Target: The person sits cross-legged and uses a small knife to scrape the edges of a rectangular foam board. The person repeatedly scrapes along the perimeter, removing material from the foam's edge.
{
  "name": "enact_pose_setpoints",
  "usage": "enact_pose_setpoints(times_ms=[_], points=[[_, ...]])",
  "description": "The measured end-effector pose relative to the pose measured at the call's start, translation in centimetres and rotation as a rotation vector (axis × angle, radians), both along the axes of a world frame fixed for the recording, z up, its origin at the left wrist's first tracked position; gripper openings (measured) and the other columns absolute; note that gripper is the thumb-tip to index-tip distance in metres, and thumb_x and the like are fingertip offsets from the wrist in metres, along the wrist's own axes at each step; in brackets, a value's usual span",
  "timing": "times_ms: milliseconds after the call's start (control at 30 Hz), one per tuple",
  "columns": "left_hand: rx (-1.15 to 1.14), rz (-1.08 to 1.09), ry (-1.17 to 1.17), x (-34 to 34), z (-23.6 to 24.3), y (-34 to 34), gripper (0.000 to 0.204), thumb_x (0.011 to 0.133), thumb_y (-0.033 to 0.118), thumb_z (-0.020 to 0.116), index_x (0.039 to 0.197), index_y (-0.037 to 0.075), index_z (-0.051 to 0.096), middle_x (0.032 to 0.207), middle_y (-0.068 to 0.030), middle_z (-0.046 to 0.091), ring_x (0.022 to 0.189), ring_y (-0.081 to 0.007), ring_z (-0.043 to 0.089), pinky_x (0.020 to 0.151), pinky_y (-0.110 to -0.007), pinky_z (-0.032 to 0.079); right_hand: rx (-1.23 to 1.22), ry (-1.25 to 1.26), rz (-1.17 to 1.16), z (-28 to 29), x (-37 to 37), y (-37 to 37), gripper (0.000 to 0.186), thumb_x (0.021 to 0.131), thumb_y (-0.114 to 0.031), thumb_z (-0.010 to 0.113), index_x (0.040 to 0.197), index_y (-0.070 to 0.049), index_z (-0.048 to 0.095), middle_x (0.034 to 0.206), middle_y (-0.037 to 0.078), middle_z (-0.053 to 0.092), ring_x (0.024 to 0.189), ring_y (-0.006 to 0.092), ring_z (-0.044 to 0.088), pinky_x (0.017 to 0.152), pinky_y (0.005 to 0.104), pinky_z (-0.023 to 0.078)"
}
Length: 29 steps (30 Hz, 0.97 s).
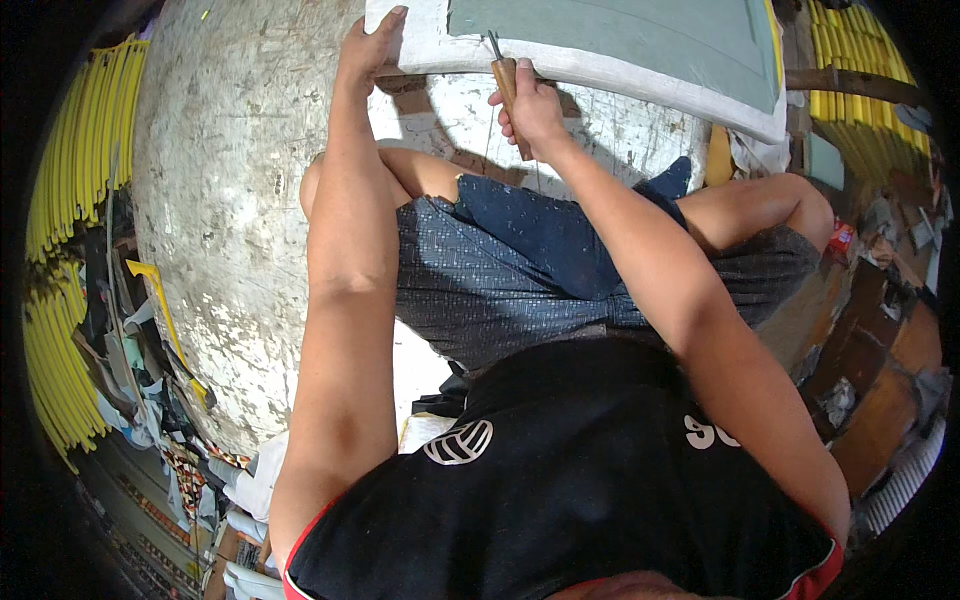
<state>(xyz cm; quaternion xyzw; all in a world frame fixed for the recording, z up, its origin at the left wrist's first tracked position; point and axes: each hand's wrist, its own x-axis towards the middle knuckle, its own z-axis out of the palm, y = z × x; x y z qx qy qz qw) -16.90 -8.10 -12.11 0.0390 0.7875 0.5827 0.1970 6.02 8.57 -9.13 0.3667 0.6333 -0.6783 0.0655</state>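
A flat panel [620,60] with a white fabric border and a grey-green middle lies across the top of the view. My left hand [372,48] grips its near left corner, thumb on top and fingers hidden below the edge. My right hand [533,112] is closed around the wooden handle of a small hand tool [506,85]. The tool's thin dark metal end looks forked and points away from me, over the white border near the grey-green part. Whether the tip touches the fabric I cannot tell. My crossed legs are just below the panel, with a dark blue cloth [530,225] over the lap.
I sit on a worn, paint-flaked white surface [220,200]. Stacks of yellow curved strips stand at the left [85,140] and far right [865,70]. A yellow bracket-shaped piece [160,300] rests by the left edge. Scraps and boards clutter the right side.
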Motion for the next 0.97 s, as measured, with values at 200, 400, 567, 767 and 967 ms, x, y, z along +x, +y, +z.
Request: enact_pose_setpoints(times_ms=[200, 400, 567, 767, 967], points=[[-0.019, -0.047, 0.004, -0.9, -0.1, -0.1, 0.071, 0.087, 0.049, 0.078, 0.131, -0.005, 0.062, 0.116, -0.0160, 0.071, 0.102, -0.0232, 0.069, 0.090, -0.036, 0.053, -0.151, 0.119, -0.274, 2.8, 0.7, 1.5, 0.074, 0.106, -0.064, 0.028, 0.103, -0.001, 0.067, 0.071, 0.004, 0.055, 0.057, 0.0133, 0.052, 0.055, 0.0304, 0.051], [-0.005, -0.005, 0.011, -1.1, -1.1, -0.9, 0.071, 0.088, 0.050, 0.077, 0.130, -0.005, 0.062, 0.115, -0.0164, 0.071, 0.102, -0.0238, 0.069, 0.089, -0.035, 0.053, 0.313, -0.027, 0.125, 5.7, 3.7, 0.5, 0.055, 0.102, -0.044, 0.056, 0.136, -0.001, 0.060, 0.104, 0.018, 0.066, 0.093, 0.0270, 0.068, 0.080, 0.0394, 0.056], [0.032, -0.056, 0.006, -0.9, -0.7, -0.2, 0.071, 0.088, 0.050, 0.077, 0.130, -0.006, 0.062, 0.117, -0.0174, 0.071, 0.103, -0.0247, 0.069, 0.089, -0.036, 0.054, 0.800, 0.101, 0.321, 5.3, 3.7, 1.4, 0.059, 0.100, -0.033, 0.056, 0.151, -0.004, 0.047, 0.128, 0.027, 0.061, 0.119, 0.0441, 0.060, 0.105, 0.0495, 0.045], [-0.019, -0.043, 0.026, -0.8, -0.2, -0.1, 0.072, 0.088, 0.050, 0.077, 0.131, -0.006, 0.062, 0.118, -0.0190, 0.070, 0.105, -0.0264, 0.069, 0.090, -0.037, 0.053, 0.907, -0.009, 0.424, 7.3, 3.7, 0.6, 0.053, 0.101, -0.033, 0.058, 0.150, -0.015, 0.051, 0.118, 0.020, 0.063, 0.108, 0.0400, 0.064, 0.095, 0.0468, 0.051], [-0.023, -0.035, 0.013, -0.8, -0.2, -0.2, 0.075, 0.087, 0.051, 0.078, 0.133, -0.005, 0.061, 0.121, -0.0202, 0.069, 0.109, -0.0283, 0.068, 0.094, -0.039, 0.052, 0.977, 0.037, 0.451, 6.4, 3.8, 0.3, 0.060, 0.097, -0.032, 0.065, 0.152, -0.014, 0.047, 0.121, 0.020, 0.060, 0.111, 0.0438, 0.062, 0.096, 0.0534, 0.050]])
